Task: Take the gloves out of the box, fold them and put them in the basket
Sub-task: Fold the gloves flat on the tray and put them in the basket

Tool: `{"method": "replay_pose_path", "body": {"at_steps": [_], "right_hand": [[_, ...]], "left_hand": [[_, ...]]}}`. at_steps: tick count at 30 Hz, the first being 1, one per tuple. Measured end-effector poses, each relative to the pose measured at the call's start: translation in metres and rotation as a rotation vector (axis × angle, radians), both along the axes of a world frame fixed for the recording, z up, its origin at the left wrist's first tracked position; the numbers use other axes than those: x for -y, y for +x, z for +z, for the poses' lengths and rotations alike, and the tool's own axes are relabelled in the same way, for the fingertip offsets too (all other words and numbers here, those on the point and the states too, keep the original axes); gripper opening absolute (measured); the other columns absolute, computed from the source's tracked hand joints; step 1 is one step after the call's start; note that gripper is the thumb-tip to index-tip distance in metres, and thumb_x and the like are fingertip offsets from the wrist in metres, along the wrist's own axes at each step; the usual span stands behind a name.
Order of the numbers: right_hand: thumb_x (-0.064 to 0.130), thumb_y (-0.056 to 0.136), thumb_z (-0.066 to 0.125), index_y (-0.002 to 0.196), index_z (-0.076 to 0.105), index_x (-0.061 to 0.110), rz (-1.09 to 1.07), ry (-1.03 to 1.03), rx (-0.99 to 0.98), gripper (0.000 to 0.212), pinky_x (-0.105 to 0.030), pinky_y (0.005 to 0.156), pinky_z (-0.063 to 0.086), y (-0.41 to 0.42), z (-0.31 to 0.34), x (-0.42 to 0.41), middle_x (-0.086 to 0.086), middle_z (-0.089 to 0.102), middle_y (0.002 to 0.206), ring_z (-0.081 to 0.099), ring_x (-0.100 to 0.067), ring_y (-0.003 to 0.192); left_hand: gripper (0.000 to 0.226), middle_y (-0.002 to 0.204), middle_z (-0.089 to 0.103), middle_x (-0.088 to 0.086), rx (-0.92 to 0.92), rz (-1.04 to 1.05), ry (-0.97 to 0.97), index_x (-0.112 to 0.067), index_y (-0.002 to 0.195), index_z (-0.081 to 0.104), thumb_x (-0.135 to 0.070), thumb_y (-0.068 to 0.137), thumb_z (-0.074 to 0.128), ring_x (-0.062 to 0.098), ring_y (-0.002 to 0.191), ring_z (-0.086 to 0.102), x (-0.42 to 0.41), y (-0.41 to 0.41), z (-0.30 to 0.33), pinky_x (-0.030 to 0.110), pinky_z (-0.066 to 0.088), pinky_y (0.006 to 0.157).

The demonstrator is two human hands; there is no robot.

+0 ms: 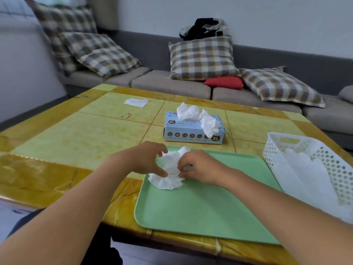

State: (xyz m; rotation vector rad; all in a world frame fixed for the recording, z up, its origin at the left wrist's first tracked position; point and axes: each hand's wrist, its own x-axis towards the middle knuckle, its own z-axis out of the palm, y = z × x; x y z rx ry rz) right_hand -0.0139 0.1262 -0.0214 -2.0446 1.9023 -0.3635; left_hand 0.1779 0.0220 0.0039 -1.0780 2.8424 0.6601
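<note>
Head view: both hands meet over one crumpled white glove (171, 170) at the far left corner of the green tray (206, 207). Left hand (145, 157) has thumb and fingertips curled in, pinching the glove's left side; right hand (198, 167) pinches its right side, fingers bent and closed on the material. The glove is bunched, not flat; its lower part rests on the tray surface and overlaps the tray's left rim, its upper part lifted between the two hands. Both forearms are bare and reach in from the near edge. The tray lies on a yellow-and-amber tiled table (76, 138), near its front edge. Just beyond the tray stands the light blue glove box (191, 133), marked XL, lying flat with its top opening upward. Two white gloves (196, 116) stick out of the opening, crumpled, one drooping over the box's front right side. To the right of the tray, touching or just beside its rim (cannot tell which), sits the white perforated basket (324, 155); white gloves (305, 169) lie inside it and appear to spill toward its near end. A small flat white sheet (136, 102) lies on the table's far left area, well apart from the box. Behind the table: grey sofa (172, 83) with plaid cushions (202, 58), one red cushion (224, 82), a dark bundle (205, 28) on the backrest.
</note>
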Motion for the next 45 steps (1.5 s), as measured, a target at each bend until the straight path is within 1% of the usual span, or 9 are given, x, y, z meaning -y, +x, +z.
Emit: {"method": "replay_pose_path", "body": {"at_steps": [9, 13, 15, 19, 24, 27, 33, 39, 45], "right_hand": [[0.016, 0.094, 0.07, 0.106, 0.08, 0.019, -0.109, -0.116, 0.217, 0.015, -0.013, 0.103, 0.043, -0.059, -0.012, -0.064, 0.008, 0.069, 0.128, 0.059, 0.007, 0.116], [0.002, 0.098, 0.061, 0.113, 0.073, 0.02, -0.393, -0.216, 0.755, 0.026, -0.025, 0.088, 0.057, -0.052, -0.011, -0.073, 0.0, 0.074, 0.114, 0.071, -0.018, 0.104], [0.004, 0.095, 0.064, 0.122, 0.065, 0.027, -0.397, -0.255, 0.704, 0.036, -0.025, 0.094, 0.054, -0.049, 0.0, -0.079, 0.005, 0.064, 0.128, 0.065, -0.01, 0.112], [0.03, 0.08, 0.074, 0.115, 0.069, 0.032, -0.177, -0.322, 0.422, 0.035, -0.014, 0.092, 0.046, -0.049, 0.029, -0.099, 0.018, 0.06, 0.12, 0.058, -0.004, 0.115], [0.02, 0.08, 0.085, 0.105, 0.074, 0.023, -0.293, -0.281, 0.611, 0.027, -0.034, 0.074, 0.059, -0.047, 0.017, -0.099, 0.005, 0.075, 0.094, 0.072, -0.016, 0.083], [0.011, 0.09, 0.074, 0.102, 0.077, 0.009, -0.416, -0.235, 0.975, 0.013, -0.041, 0.078, 0.062, -0.048, 0.01, -0.097, -0.013, 0.078, 0.095, 0.075, -0.027, 0.09], [0.012, 0.101, 0.057, 0.117, 0.07, 0.0, -0.423, -0.006, 1.325, 0.024, -0.036, 0.084, 0.062, -0.046, 0.022, -0.101, -0.017, 0.075, 0.112, 0.072, -0.031, 0.106], [0.012, 0.102, 0.054, 0.113, 0.069, -0.001, -0.491, -0.047, 1.388, 0.023, -0.036, 0.081, 0.063, -0.062, 0.039, -0.104, -0.02, 0.074, 0.112, 0.073, -0.025, 0.094], [0.016, 0.102, 0.053, 0.117, 0.065, 0.001, -0.529, -0.129, 1.479, 0.025, -0.035, 0.075, 0.061, -0.093, 0.067, -0.109, -0.013, 0.073, 0.101, 0.07, -0.02, 0.085]], "left_hand": [[0.056, 0.121, 0.058, -0.007, 0.0, -0.186, 0.056, -0.023, 0.129, 0.059, -0.05, 0.082, 0.076, 0.01, 0.097, 0.057, -0.026, -0.041, -0.012, 0.026, 0.045, 0.082], [0.018, 0.084, 0.064, -0.01, -0.315, -0.108, 0.23, -0.012, 0.093, 0.07, -0.03, 0.093, 0.07, 0.001, 0.068, 0.063, -0.042, -0.064, -0.023, 0.026, 0.053, 0.066], [0.018, 0.078, 0.064, -0.003, -0.535, 0.063, 0.534, -0.007, 0.084, 0.065, -0.019, 0.097, 0.064, 0.01, 0.065, 0.065, -0.053, -0.076, -0.022, 0.026, 0.056, 0.062], [0.026, 0.089, 0.071, 0.01, -0.717, 0.282, 0.891, 0.004, 0.101, 0.062, -0.022, 0.097, 0.065, 0.017, 0.073, 0.072, -0.069, -0.087, -0.015, 0.027, 0.058, 0.065], [0.05, 0.102, 0.076, 0.012, -0.862, 0.3, 1.045, 0.004, 0.119, 0.063, -0.037, 0.091, 0.069, 0.018, 0.082, 0.072, -0.086, -0.093, -0.008, 0.024, 0.059, 0.07], [0.058, 0.112, 0.075, 0.001, -0.854, 0.183, 0.908, -0.009, 0.124, 0.063, -0.043, 0.081, 0.08, 0.018, 0.093, 0.071, -0.091, -0.089, -0.011, 0.025, 0.054, 0.075], [0.025, 0.103, 0.077, 0.013, -0.911, 0.177, 0.818, -0.003, 0.108, 0.075, -0.021, 0.092, 0.066, 0.029, 0.097, 0.074, -0.103, -0.093, -0.02, 0.032, 0.058, 0.086], [0.019, 0.098, 0.078, 0.009, -0.989, 0.316, 0.651, -0.006, 0.102, 0.076, -0.008, 0.1, 0.057, 0.025, 0.087, 0.074, -0.08, -0.09, -0.012, 0.028, 0.061, 0.073], [0.03, 0.075, 0.075, 0.001, -1.052, 0.687, 0.758, -0.008, 0.1, 0.068, 0.004, 0.097, 0.04, 0.013, 0.064, 0.07, -0.033, -0.067, 0.007, 0.024, 0.058, 0.055]]}}
